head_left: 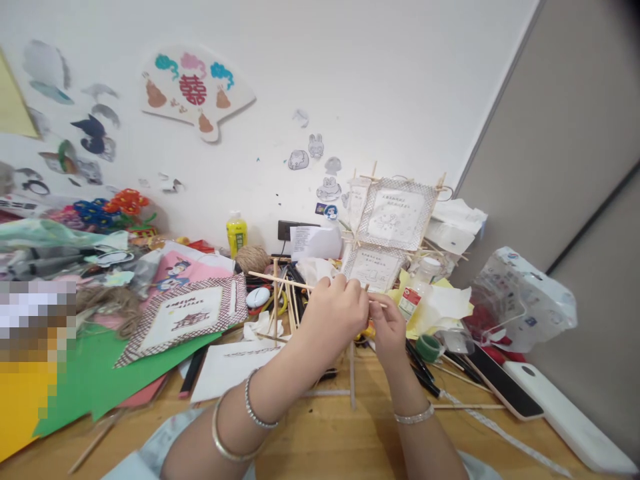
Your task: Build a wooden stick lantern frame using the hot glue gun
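My left hand [339,305] is closed round a thin wooden stick [280,280] that slants across above the table. Beside it, my right hand [390,328] pinches near the same stick's right end, its fingertips close to the left hand's. An upright stick [275,310] crosses the held one at the left. Below my hands, another stick [353,380] meets a horizontal stick [327,393]; whether these are joined to the held stick I cannot tell. My left hand hides the middle of the held stick.
Stick-framed paper panels [397,213] stand at the back right. A patterned paper panel [185,313] lies over green paper [105,373] at left. A twine ball [253,259], yellow bottle [237,233], clear bottle [425,273], phone [505,383] and white power bank-like slab [570,417] surround my hands.
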{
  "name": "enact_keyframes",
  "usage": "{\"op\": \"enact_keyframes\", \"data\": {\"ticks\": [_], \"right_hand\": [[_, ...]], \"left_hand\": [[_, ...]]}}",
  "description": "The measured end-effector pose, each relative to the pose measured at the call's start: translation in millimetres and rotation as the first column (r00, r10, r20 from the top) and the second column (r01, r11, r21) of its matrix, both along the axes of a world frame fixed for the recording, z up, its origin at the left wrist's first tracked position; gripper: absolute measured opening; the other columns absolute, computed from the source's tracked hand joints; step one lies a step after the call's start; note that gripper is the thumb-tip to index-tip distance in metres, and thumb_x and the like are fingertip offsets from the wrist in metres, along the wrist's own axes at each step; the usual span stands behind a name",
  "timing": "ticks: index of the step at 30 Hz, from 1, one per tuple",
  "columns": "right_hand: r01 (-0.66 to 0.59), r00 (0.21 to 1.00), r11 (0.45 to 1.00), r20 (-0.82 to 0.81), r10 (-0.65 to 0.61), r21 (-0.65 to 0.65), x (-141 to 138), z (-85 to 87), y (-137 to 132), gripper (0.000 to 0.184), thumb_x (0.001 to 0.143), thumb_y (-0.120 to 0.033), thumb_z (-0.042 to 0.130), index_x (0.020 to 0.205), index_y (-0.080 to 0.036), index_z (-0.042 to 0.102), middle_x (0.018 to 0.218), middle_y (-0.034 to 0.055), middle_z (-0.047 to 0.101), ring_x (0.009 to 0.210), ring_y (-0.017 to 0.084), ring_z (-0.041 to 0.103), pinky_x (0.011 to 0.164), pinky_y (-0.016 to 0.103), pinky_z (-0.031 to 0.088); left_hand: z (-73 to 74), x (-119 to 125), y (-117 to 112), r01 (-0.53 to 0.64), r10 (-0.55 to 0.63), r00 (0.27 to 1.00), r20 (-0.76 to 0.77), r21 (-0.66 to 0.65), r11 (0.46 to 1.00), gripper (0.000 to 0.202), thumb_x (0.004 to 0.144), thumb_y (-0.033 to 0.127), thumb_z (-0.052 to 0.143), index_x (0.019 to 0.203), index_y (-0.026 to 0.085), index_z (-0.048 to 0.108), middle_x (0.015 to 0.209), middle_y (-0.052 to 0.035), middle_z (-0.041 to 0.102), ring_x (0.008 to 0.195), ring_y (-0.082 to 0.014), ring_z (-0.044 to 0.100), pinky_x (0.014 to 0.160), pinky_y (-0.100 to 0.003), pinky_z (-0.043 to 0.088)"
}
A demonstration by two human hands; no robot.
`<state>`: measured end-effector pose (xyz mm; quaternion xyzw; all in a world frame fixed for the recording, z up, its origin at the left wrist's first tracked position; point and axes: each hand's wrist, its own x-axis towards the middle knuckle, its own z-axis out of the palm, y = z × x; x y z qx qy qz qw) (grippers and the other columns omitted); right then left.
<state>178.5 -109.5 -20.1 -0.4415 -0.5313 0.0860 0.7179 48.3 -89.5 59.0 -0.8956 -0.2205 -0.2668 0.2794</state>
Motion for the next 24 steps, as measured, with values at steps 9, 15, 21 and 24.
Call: {"op": "enact_keyframes", "data": {"ticks": [9, 15, 21, 24], "right_hand": [[0.003, 1.0, 1.0, -0.017, -0.003, 0.012, -0.1, -2.0, 0.8, 0.025, 0.086, -0.038, 0.05, 0.084, -0.02, 0.067, 0.079, 0.0024, 0.066, 0.073, 0.015, 0.059, 0.07, 0.029, 0.046], [-0.033, 0.999, 0.999, -0.032, 0.033, -0.015, -0.9, -1.7, 0.7, 0.026, 0.085, -0.039, 0.05, 0.088, -0.019, 0.066, 0.06, -0.0013, 0.056, 0.05, 0.011, 0.047, 0.051, 0.025, 0.042], [-0.014, 0.999, 1.0, -0.039, 0.014, 0.005, -1.3, -2.4, 1.4, 0.025, 0.085, -0.039, 0.05, 0.085, -0.019, 0.066, 0.063, -0.0005, 0.058, 0.056, 0.012, 0.051, 0.057, 0.026, 0.044], [-0.047, 0.996, 0.999, -0.079, 0.049, 0.017, -0.1, -4.9, 3.3, 0.025, 0.085, -0.04, 0.051, 0.086, -0.019, 0.064, 0.062, -0.0016, 0.056, 0.052, 0.01, 0.047, 0.051, 0.024, 0.04]], "left_hand": [[-3.0, 4.5, 0.9, 0.103, -0.104, 0.994, -0.039, -0.021, 0.994, 0.018, 0.085, 0.011, 0.044, 0.072, 0.013, 0.056, 0.071, -0.0076, 0.059, 0.069, -0.0238, 0.056, 0.055, -0.034, 0.04], [0.0, 1.4, 4.7, 0.032, -0.034, 0.999, -0.024, -0.065, 0.997, 0.017, 0.085, 0.012, 0.045, 0.073, 0.013, 0.056, 0.073, -0.0087, 0.059, 0.071, -0.0235, 0.055, 0.058, -0.035, 0.04], [-0.3, 3.8, 7.2, 0.092, -0.1, 0.992, -0.076, -0.1, 0.991, 0.018, 0.087, 0.015, 0.044, 0.073, 0.013, 0.057, 0.074, -0.0076, 0.059, 0.071, -0.0223, 0.055, 0.057, -0.033, 0.04], [0.7, 2.7, 8.4, 0.112, -0.123, 0.99, -0.072, -0.131, 0.985, 0.017, 0.087, 0.017, 0.045, 0.075, 0.014, 0.057, 0.077, -0.0067, 0.06, 0.072, -0.0218, 0.056, 0.057, -0.033, 0.041]]}}
